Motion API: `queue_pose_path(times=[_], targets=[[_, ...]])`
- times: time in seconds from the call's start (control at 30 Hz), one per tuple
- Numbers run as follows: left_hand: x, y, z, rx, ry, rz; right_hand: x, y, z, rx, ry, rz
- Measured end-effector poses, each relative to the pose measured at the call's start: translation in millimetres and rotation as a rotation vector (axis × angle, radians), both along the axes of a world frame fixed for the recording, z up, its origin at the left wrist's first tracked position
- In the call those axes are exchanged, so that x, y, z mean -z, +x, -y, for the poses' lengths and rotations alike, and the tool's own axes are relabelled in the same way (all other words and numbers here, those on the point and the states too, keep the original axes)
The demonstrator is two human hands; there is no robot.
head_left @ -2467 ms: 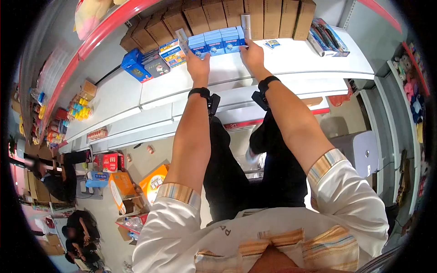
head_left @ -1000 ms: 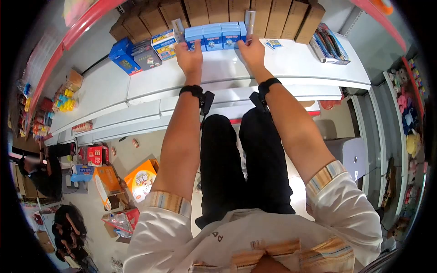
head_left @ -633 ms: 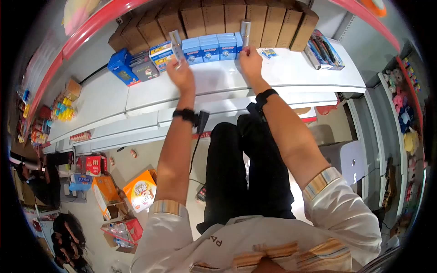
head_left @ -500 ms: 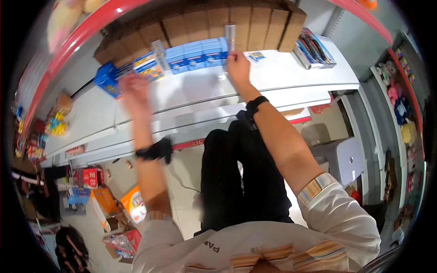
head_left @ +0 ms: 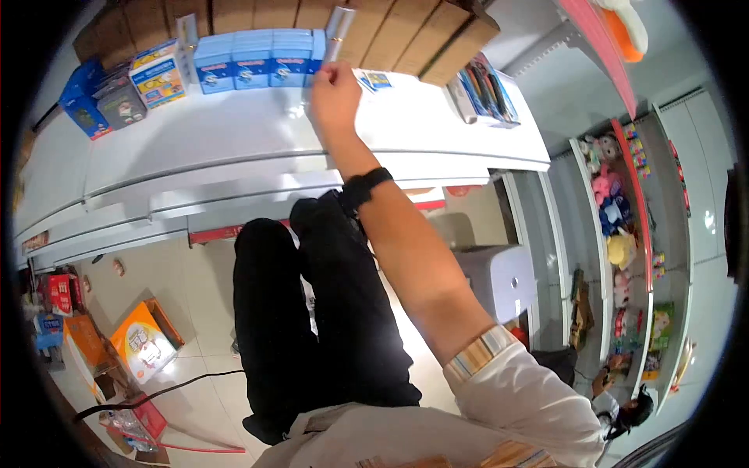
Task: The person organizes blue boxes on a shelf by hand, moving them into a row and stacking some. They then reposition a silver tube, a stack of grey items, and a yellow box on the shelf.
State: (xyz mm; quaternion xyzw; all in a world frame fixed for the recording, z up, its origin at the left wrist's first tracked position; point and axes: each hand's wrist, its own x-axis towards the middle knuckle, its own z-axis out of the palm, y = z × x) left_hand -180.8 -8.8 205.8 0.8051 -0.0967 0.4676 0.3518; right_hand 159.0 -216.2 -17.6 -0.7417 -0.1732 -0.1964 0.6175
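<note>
My right hand [head_left: 337,97] is at the right end of a row of light-blue boxes [head_left: 251,69] on the white shelf [head_left: 234,136]. Its fingers are curled in beside the last box and a clear divider [head_left: 339,31]; what they hold, if anything, is hidden. Small blue-and-yellow cards [head_left: 378,80] lie just right of the hand. Left of the row stand a yellow-and-white box [head_left: 158,78], a grey box [head_left: 121,101] and a dark-blue box [head_left: 83,101]. My left hand is out of view.
Brown cartons [head_left: 390,39] line the shelf's back. Boxed toys [head_left: 485,92] stand at its right. A grey bin [head_left: 499,281] and orange box [head_left: 146,342] are on the floor. Another person [head_left: 636,409] is at lower right, near shelves of plush toys [head_left: 620,249].
The view has swung right, so the shelf and boxes appear further left. My left hand has left the view. My right hand remains by the end of the light-blue row.
</note>
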Motion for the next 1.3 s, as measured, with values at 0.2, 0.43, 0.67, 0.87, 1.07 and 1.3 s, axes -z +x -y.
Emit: queue_pose_path(times=[0.2,0.43,0.67,0.87,1.07,1.3], targets=[[8.0,-6.4,9.7,-0.022,0.037,0.015,-2.8,-0.8,-1.4,0.011,-0.041,0.008],[6.9,-13.7,12.1,-0.056,0.053,0.0,7.0,2.7,2.5,-0.002,-0.046,0.001],[10.5,-15.2,19.1,-0.066,0.073,0.019,8.4,8.3,-3.1,-0.044,-0.021,-0.116],[5.0,-15.7,21.4,-0.058,0.068,0.021,13.6,6.6,-2.2,-0.066,0.011,-0.102],[-0.3,-17.3,24.5,-0.051,0.07,0.013,5.4,3.5,2.0,-0.006,-0.088,-0.043],[-5.7,-15.9,23.7,-0.058,0.058,-0.003,-4.1,0.5,-2.0,0.026,-0.099,-0.07]])
